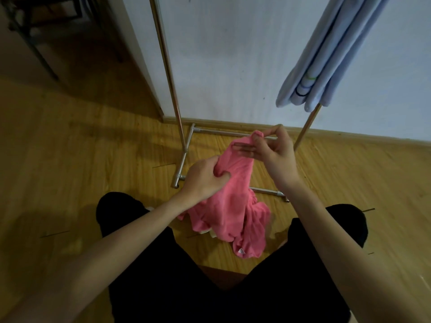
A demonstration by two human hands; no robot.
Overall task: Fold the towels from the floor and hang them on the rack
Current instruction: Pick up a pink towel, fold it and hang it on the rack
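**A:** Where was the pink towel (235,197) at that point?

**B:** Half lifted. Its upper part was gathered between both hands, while the lower folds trailed down onto the wooden floor (70,148) between the person's knees, just in front of the foot of the rack (182,150).

**A:** And the grips?

**B:** The left hand (203,180) was bunched around a fistful of cloth, fingers curled in tight. The right hand (272,152) pinched a top edge or corner between thumb and forefinger, the remaining fingers stretched flat along the fabric (I couldn't tell whether it was truly a corner).

**A:** So which step?

**B:** I'd judge it the start of folding: hunting for the edges so the towel could be opened out. Nothing about it was folded yet.

**A:** What did the next move call for?

**B:** Probably sliding the left hand along the hem to a second corner, then raising both until the cloth hung clear. A light blue towel (326,66) already hung over the rack's right side, so the left stretch looked free.
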